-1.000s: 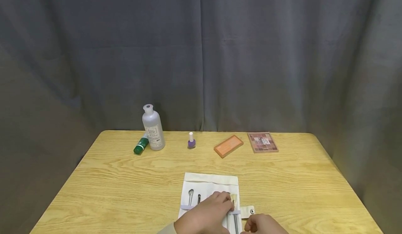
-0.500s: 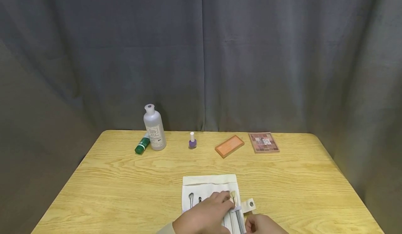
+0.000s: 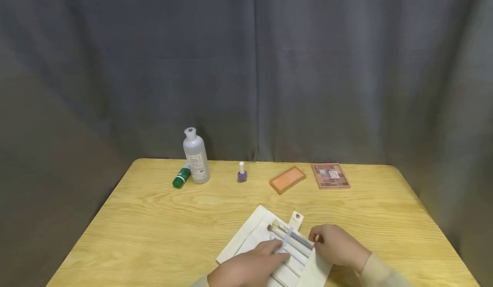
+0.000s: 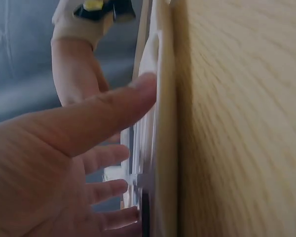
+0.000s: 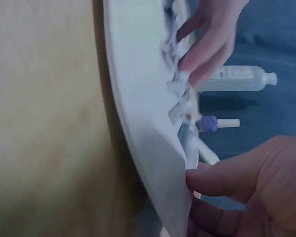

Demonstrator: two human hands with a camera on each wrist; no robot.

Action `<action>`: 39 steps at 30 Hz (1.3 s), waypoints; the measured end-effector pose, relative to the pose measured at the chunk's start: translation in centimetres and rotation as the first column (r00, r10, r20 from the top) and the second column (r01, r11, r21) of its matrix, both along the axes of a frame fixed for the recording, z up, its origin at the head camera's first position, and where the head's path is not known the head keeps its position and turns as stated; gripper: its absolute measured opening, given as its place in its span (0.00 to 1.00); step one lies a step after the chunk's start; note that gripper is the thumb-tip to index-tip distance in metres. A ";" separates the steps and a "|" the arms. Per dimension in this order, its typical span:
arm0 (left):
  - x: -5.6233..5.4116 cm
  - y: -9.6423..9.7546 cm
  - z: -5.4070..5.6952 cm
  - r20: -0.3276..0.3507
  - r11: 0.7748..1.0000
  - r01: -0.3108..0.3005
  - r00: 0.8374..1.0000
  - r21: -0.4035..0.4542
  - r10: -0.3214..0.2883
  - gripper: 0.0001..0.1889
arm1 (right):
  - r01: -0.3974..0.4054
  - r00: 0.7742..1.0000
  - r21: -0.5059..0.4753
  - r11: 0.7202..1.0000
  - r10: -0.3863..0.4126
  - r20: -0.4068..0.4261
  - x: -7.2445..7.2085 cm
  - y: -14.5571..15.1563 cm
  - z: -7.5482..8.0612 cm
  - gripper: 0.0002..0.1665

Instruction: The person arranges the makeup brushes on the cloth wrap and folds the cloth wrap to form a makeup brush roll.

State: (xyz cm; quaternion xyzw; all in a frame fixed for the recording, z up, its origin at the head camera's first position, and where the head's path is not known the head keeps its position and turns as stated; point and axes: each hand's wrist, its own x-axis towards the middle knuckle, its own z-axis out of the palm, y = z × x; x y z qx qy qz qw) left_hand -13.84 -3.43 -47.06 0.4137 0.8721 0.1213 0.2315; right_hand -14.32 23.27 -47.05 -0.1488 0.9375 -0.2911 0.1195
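A white fabric brush roll lies unrolled at an angle near the front of the table, with several makeup brushes held under a pale elastic band. My left hand rests over the brushes, its fingers spread and fairly straight. In the left wrist view, the thumb lies against the roll's edge. My right hand pinches the roll's lower right corner. The right wrist view has its thumb and fingers on either side of the cloth, which bows up off the table there.
Along the back stand a clear bottle and a purple nail polish bottle. A green tube, an orange case and an eyeshadow palette lie beside them. A snap strap sticks out from the roll. Grey curtains hang behind.
The brush roll has turned counterclockwise, its snap strap swinging from the right side toward the back. My right hand has moved up and forward with the corner; my left stays on the brushes.
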 end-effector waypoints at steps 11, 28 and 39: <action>0.2 -2.1 -0.1 -0.002 0.992 -0.064 0.998 -0.109 0.064 0.45 | -0.043 0.975 0.125 0.991 0.069 -0.213 -5.5 -1.6 -0.2 0.11; -0.3 -4.4 -0.7 -0.006 0.992 -0.110 0.994 -0.067 0.110 0.44 | -0.105 0.925 0.143 0.984 0.150 -0.350 -2.0 -0.8 -0.1 0.17; -0.1 -5.6 -1.2 -0.094 0.995 0.049 0.995 0.082 -0.041 0.35 | -0.329 0.931 0.079 0.941 0.337 -0.136 4.1 1.4 -1.9 0.35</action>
